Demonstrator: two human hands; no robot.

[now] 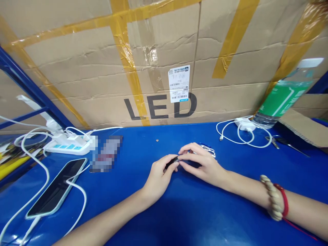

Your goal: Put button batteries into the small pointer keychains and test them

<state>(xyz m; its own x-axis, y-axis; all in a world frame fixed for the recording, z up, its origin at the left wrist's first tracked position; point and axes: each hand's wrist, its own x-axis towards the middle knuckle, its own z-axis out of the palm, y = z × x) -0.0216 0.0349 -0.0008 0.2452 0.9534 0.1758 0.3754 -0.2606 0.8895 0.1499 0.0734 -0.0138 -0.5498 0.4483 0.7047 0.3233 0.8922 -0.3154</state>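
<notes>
A small, dark, narrow object (172, 162) is held between the thumb and fingers of my left hand (160, 176); its kind cannot be made out. At its far end, the thumb and fingertips of my right hand (201, 162) pinch together, so the two hands meet over the table. Part of the object is hidden by the fingers. Just behind my right hand lies a small white and silvery looped item (210, 150), partly covered by the hand. A tiny brownish round piece (157, 140) rests on the blue tabletop (205, 215) beyond my left hand.
On the left are a phone (57, 188) on a charging cable, a white power strip (68, 147) and a blurred-out flat item (107, 153). To the right stand a charger with cable (244, 124), keys (273, 140) and a tilted bottle (285, 92). A large carton (97, 78) walls the back.
</notes>
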